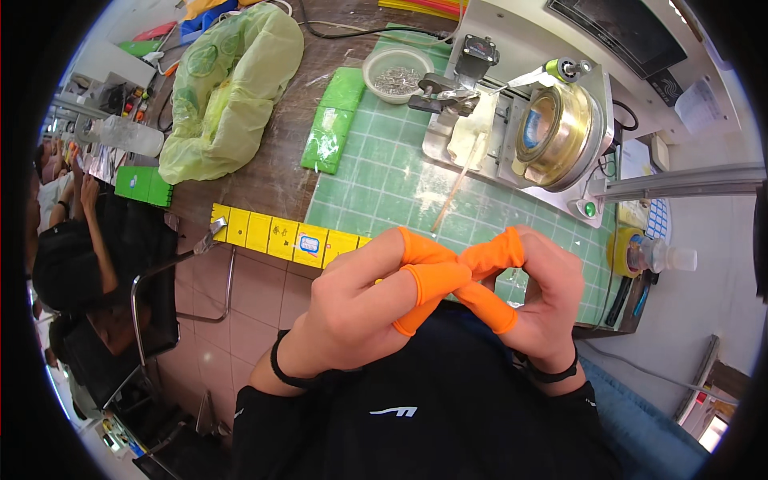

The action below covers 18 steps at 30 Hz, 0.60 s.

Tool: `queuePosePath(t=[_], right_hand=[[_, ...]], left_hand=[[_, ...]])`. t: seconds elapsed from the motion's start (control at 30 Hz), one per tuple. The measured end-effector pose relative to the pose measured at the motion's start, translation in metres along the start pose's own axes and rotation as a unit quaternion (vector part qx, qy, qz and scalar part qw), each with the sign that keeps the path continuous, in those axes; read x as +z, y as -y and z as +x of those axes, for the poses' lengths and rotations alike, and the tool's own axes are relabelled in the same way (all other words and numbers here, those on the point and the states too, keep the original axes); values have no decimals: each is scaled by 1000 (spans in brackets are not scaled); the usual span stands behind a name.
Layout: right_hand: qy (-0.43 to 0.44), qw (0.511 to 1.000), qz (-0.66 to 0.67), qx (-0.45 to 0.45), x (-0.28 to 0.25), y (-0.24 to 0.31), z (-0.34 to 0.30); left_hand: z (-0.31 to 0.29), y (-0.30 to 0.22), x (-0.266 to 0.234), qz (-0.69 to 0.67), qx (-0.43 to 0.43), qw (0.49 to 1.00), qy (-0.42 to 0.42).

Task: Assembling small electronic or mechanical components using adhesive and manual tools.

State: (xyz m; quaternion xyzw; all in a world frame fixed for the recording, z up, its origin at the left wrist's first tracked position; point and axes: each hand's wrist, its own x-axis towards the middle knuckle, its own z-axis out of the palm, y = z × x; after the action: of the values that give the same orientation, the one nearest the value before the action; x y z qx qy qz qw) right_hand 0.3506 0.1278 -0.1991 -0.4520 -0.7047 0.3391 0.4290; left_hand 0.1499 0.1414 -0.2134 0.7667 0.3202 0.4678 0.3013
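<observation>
My left hand point(352, 300) and my right hand point(548, 284) meet over the near edge of the green gridded mat point(376, 180). Orange finger cots cover the thumbs and some fingers of both. Their fingertips are pinched together and touch each other; whatever lies between them is hidden or too small to make out. Just beyond the fingers, a thin wooden stick point(454, 194) slants up to a pale cloth point(474, 132) on the metal base of a bench machine point(512, 120). A yellow segmented strip point(260, 232) along the bench edge runs behind my left hand.
A white bowl point(370, 74) of small metal pieces stands beside the machine's clamp. Left of it lie a green packet point(328, 128) and a yellowish plastic bag point(232, 88). A clear-topped bottle point(660, 254) stands at right. Another person point(76, 256) sits at far left near a metal-framed chair point(140, 304).
</observation>
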Motion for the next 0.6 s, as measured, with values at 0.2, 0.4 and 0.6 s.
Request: queuePosePath(t=[0.2,0.4,0.6], right_hand=[[12,999,26,14,1,-4,1],[35,998,41,31,-1,-8,1],[24,998,54,33,2,-10,1]], left_hand=[[4,5,-3,-24,-27,999,15],[-4,14,-4,-232,-170,955,78],[-3,13,-5,-471,-340,813,26]])
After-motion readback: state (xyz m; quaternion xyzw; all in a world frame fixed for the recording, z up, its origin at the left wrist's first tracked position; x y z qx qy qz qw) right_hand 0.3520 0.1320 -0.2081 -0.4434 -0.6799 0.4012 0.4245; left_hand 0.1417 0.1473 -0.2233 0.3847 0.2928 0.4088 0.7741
